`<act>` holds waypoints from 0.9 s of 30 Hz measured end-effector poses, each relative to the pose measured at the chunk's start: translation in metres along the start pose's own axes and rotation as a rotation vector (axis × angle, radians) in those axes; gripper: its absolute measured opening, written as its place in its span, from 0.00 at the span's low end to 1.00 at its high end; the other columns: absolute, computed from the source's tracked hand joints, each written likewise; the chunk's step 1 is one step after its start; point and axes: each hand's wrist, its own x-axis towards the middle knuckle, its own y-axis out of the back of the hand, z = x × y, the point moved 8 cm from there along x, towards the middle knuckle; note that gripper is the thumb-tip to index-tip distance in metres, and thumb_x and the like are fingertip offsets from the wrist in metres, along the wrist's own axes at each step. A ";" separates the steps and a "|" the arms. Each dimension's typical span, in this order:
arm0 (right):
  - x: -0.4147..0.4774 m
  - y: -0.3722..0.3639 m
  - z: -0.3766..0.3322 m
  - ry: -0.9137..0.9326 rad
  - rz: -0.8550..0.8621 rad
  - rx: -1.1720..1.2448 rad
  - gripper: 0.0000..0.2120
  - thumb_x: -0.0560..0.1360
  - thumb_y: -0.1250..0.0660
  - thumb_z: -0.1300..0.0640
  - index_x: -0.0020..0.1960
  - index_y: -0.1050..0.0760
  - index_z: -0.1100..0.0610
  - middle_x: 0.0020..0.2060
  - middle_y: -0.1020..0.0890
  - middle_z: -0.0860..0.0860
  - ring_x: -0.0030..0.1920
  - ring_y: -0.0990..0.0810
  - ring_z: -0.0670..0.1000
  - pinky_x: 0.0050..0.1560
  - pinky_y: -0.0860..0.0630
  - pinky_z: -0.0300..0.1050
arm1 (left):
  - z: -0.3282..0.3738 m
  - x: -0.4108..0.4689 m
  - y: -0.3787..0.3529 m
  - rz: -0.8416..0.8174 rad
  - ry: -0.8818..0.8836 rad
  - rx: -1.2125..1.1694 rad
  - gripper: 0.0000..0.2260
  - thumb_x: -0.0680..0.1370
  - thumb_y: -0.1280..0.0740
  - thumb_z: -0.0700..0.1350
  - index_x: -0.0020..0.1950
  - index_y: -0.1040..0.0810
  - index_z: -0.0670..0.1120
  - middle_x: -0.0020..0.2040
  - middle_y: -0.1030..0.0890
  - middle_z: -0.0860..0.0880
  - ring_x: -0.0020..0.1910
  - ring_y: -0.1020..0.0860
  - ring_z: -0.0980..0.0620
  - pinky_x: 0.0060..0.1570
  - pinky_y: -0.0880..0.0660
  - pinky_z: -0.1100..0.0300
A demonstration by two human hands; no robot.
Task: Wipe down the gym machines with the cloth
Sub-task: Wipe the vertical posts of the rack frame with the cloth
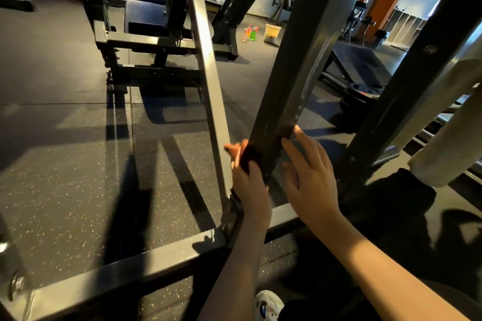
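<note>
Two hands at machine post (pixel 294 73) | left hand (pixel 250 185) grips, seemingly, dark cloth (pixel 249 155) | right hand (pixel 310 180) spread, touching post

Dark painted metal beam (pixel 292 73) looks scuffed and semi-glossy, above matt speckled rubber floor (pixel 78 190); dark cloth (pixel 250 157) soft.

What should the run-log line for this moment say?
step: wipe slanted post | left hand: grips dark cloth against post | right hand: open, fingers on post
</note>
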 end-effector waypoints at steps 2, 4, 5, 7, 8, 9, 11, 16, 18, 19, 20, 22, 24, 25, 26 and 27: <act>0.006 0.010 -0.002 0.004 0.046 0.058 0.21 0.77 0.43 0.54 0.67 0.27 0.60 0.65 0.25 0.56 0.66 0.32 0.53 0.65 0.33 0.55 | 0.044 0.000 -0.023 -0.112 -0.165 -0.027 0.09 0.81 0.43 0.55 0.56 0.29 0.69 0.56 0.21 0.53 0.58 0.22 0.53 0.55 0.24 0.58; 0.012 0.018 -0.002 0.055 0.082 0.049 0.21 0.77 0.43 0.56 0.68 0.29 0.61 0.64 0.25 0.58 0.65 0.31 0.54 0.63 0.31 0.55 | 0.061 0.006 -0.035 -0.174 -0.218 0.004 0.08 0.76 0.44 0.64 0.53 0.32 0.77 0.58 0.23 0.54 0.58 0.23 0.53 0.57 0.24 0.54; 0.015 0.019 -0.002 0.079 0.082 0.022 0.21 0.77 0.43 0.56 0.69 0.31 0.60 0.65 0.27 0.58 0.65 0.31 0.55 0.63 0.31 0.55 | 0.059 0.009 -0.035 -0.175 -0.227 0.020 0.08 0.75 0.45 0.65 0.53 0.32 0.76 0.56 0.24 0.55 0.57 0.23 0.53 0.56 0.24 0.54; 0.020 0.019 0.003 0.102 0.069 -0.054 0.21 0.78 0.44 0.55 0.70 0.32 0.57 0.69 0.33 0.56 0.66 0.33 0.56 0.62 0.33 0.54 | 0.037 0.019 -0.021 -0.124 -0.195 0.044 0.08 0.77 0.44 0.61 0.55 0.30 0.67 0.53 0.23 0.55 0.55 0.22 0.53 0.54 0.24 0.58; 0.022 0.019 0.005 0.104 0.067 -0.082 0.21 0.78 0.44 0.55 0.69 0.32 0.57 0.70 0.35 0.55 0.66 0.34 0.57 0.62 0.34 0.54 | 0.016 0.025 -0.012 -0.106 -0.127 0.056 0.08 0.80 0.44 0.58 0.56 0.28 0.63 0.53 0.22 0.55 0.56 0.22 0.53 0.54 0.25 0.61; 0.023 0.019 0.006 0.108 0.065 -0.097 0.21 0.78 0.44 0.54 0.69 0.31 0.58 0.70 0.36 0.55 0.67 0.35 0.57 0.62 0.34 0.54 | -0.007 0.029 -0.004 -0.102 -0.026 0.070 0.10 0.81 0.44 0.58 0.59 0.28 0.60 0.54 0.22 0.56 0.59 0.23 0.52 0.53 0.27 0.64; 0.025 0.018 0.005 0.117 0.065 -0.108 0.20 0.78 0.44 0.54 0.68 0.30 0.58 0.70 0.36 0.54 0.67 0.35 0.56 0.62 0.33 0.55 | -0.040 0.028 0.009 -0.108 0.150 0.084 0.20 0.81 0.47 0.61 0.66 0.28 0.54 0.56 0.22 0.56 0.63 0.24 0.51 0.52 0.31 0.66; 0.028 0.023 0.000 0.179 0.067 -0.146 0.20 0.77 0.43 0.55 0.66 0.26 0.60 0.70 0.36 0.55 0.67 0.35 0.58 0.63 0.34 0.56 | 0.032 0.014 -0.016 -0.023 -0.070 0.072 0.07 0.82 0.43 0.52 0.58 0.29 0.55 0.50 0.23 0.56 0.59 0.22 0.50 0.52 0.26 0.63; 0.029 0.025 -0.002 0.217 0.057 -0.163 0.21 0.76 0.44 0.55 0.66 0.26 0.59 0.71 0.37 0.54 0.68 0.36 0.57 0.64 0.36 0.56 | 0.071 0.003 -0.040 -0.183 -0.261 0.027 0.11 0.79 0.43 0.62 0.61 0.32 0.69 0.61 0.24 0.55 0.64 0.26 0.54 0.60 0.28 0.57; 0.030 0.026 -0.001 0.228 0.054 -0.170 0.21 0.76 0.45 0.55 0.66 0.27 0.59 0.71 0.38 0.54 0.68 0.36 0.57 0.64 0.38 0.56 | 0.081 -0.002 -0.047 -0.237 -0.299 0.021 0.13 0.77 0.45 0.65 0.62 0.35 0.73 0.64 0.27 0.57 0.66 0.28 0.57 0.62 0.29 0.57; 0.031 0.026 -0.001 0.238 0.054 -0.173 0.21 0.76 0.45 0.55 0.66 0.28 0.58 0.71 0.38 0.54 0.68 0.36 0.57 0.64 0.38 0.56 | 0.084 -0.004 -0.048 -0.256 -0.322 0.012 0.15 0.76 0.45 0.67 0.63 0.36 0.74 0.65 0.28 0.60 0.65 0.29 0.60 0.62 0.29 0.58; 0.030 0.026 -0.002 0.258 0.061 -0.175 0.21 0.76 0.45 0.55 0.67 0.31 0.56 0.71 0.37 0.54 0.68 0.36 0.57 0.64 0.37 0.56 | 0.078 -0.001 -0.042 -0.233 -0.316 -0.011 0.12 0.76 0.44 0.66 0.59 0.34 0.75 0.58 0.26 0.65 0.58 0.25 0.63 0.58 0.26 0.60; 0.031 0.027 0.000 0.271 0.064 -0.174 0.20 0.76 0.44 0.56 0.67 0.33 0.56 0.71 0.37 0.55 0.67 0.35 0.56 0.63 0.36 0.55 | 0.060 0.008 -0.030 -0.148 -0.240 0.001 0.06 0.80 0.43 0.59 0.54 0.30 0.70 0.49 0.25 0.65 0.49 0.25 0.62 0.53 0.26 0.59; 0.031 0.027 0.001 0.276 0.061 -0.174 0.20 0.76 0.44 0.56 0.67 0.33 0.56 0.71 0.37 0.54 0.67 0.35 0.56 0.63 0.36 0.55 | 0.048 0.013 -0.024 -0.101 -0.171 0.002 0.06 0.83 0.43 0.52 0.52 0.30 0.65 0.48 0.26 0.63 0.49 0.25 0.61 0.54 0.27 0.57; 0.032 0.027 0.001 0.282 0.059 -0.173 0.20 0.76 0.44 0.56 0.67 0.33 0.55 0.71 0.37 0.54 0.67 0.34 0.56 0.63 0.35 0.55 | 0.037 0.018 -0.017 -0.055 -0.105 0.015 0.08 0.84 0.44 0.47 0.52 0.31 0.61 0.48 0.27 0.61 0.51 0.25 0.58 0.57 0.29 0.56; 0.032 0.027 0.002 0.285 0.060 -0.170 0.20 0.76 0.44 0.56 0.67 0.33 0.55 0.70 0.36 0.54 0.67 0.34 0.56 0.63 0.35 0.55 | 0.029 0.020 -0.013 -0.027 -0.056 0.031 0.08 0.84 0.45 0.44 0.54 0.32 0.58 0.48 0.27 0.60 0.53 0.25 0.55 0.58 0.30 0.56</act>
